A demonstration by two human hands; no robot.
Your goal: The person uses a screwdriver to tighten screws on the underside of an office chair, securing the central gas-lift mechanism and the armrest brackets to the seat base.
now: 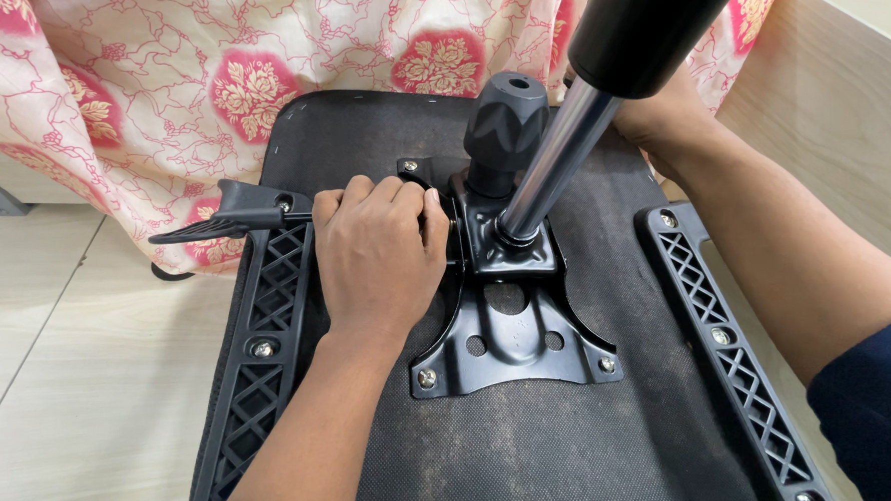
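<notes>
Left hand point(376, 254) clenched on black lever point(234, 215); right hand point(660, 116) mostly hidden behind chrome cylinder point(552, 166), grip unclear.

Gas cylinder point(552, 166) blocks centre — flanks open.

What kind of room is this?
Probably a room in a home: a flowered cloth drapes behind, pale floor tiles lie below, and an upturned office chair seat rests there under both hands.

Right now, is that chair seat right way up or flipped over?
Flipped over. The seat shows its underside: the black metal plate, screws and gas cylinder point up toward the camera.
</notes>
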